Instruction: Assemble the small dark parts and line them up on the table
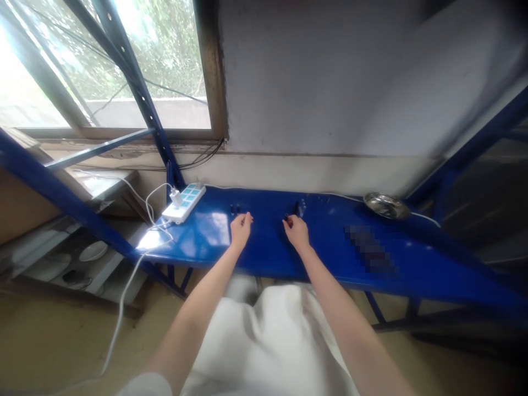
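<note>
Below our hands we see a glossy blue table (264, 256); a white power strip (187, 204) lies beyond our left hand (242, 226), to its left, and small dark pieces (235, 209) sit just past it. Our forearms reach forward. Our right hand (296, 228) pinches a tiny dark reddish piece (290, 221); our left fingers curl narrowly, contents unclear.

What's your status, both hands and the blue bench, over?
Left hand fingertips together, contents unclear. Right hand pinching small dark piece. Power strip off left, touching neither.
</note>
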`<state>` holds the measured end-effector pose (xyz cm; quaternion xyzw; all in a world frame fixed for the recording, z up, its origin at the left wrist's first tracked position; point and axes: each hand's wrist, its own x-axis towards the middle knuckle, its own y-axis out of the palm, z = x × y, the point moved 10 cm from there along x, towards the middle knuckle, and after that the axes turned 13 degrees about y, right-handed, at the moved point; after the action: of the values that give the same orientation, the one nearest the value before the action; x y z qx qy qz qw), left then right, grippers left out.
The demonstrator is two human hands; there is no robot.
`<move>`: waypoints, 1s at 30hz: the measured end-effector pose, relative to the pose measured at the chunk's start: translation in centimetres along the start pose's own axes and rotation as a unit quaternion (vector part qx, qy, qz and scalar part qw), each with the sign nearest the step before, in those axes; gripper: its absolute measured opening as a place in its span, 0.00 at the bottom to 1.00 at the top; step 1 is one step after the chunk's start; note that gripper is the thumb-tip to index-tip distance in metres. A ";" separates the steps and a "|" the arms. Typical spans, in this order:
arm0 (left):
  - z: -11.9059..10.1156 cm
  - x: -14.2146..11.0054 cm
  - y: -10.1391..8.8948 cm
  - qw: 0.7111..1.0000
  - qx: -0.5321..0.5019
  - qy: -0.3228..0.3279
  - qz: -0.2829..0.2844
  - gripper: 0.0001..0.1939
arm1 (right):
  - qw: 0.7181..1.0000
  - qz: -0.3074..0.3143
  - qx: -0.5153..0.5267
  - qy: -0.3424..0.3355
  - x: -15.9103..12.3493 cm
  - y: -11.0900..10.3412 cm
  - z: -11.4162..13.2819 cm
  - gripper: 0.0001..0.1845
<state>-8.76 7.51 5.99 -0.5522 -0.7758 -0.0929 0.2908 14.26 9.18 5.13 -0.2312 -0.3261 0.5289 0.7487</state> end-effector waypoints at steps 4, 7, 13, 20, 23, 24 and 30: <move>1.6 -0.8 -3.0 0.992 -0.033 -0.045 -0.111 0.18 | 0.994 0.090 0.048 0.036 1.1 3.6 2.5 0.08; 2.1 -1.4 -4.0 0.986 -0.033 -0.065 -0.151 0.18 | 0.989 0.139 0.025 0.039 2.0 6.6 5.0 0.05; 1.8 -1.5 -3.5 0.989 -0.034 -0.062 -0.126 0.18 | 0.986 0.167 -0.018 0.016 3.4 10.9 8.4 0.05; 2.4 -1.5 -3.3 0.991 -0.026 -0.067 -0.115 0.17 | 0.981 0.189 -0.045 0.009 3.6 13.7 9.4 0.05; 2.5 -1.5 -3.2 0.991 -0.024 -0.067 -0.111 0.17 | 0.981 0.187 -0.050 0.009 3.7 13.8 9.5 0.04; 2.5 -1.5 -3.2 0.991 -0.022 -0.068 -0.111 0.17 | 0.981 0.188 -0.053 0.010 3.7 13.9 9.4 0.04; 2.5 -1.6 -3.3 0.991 -0.015 -0.071 -0.111 0.17 | 0.977 0.203 -0.062 0.015 3.6 14.0 9.4 0.06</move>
<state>-12.26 6.15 3.65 -0.4716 -0.8498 -0.0965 0.2146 -0.82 17.26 2.70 -0.3461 -0.2934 0.6452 0.6147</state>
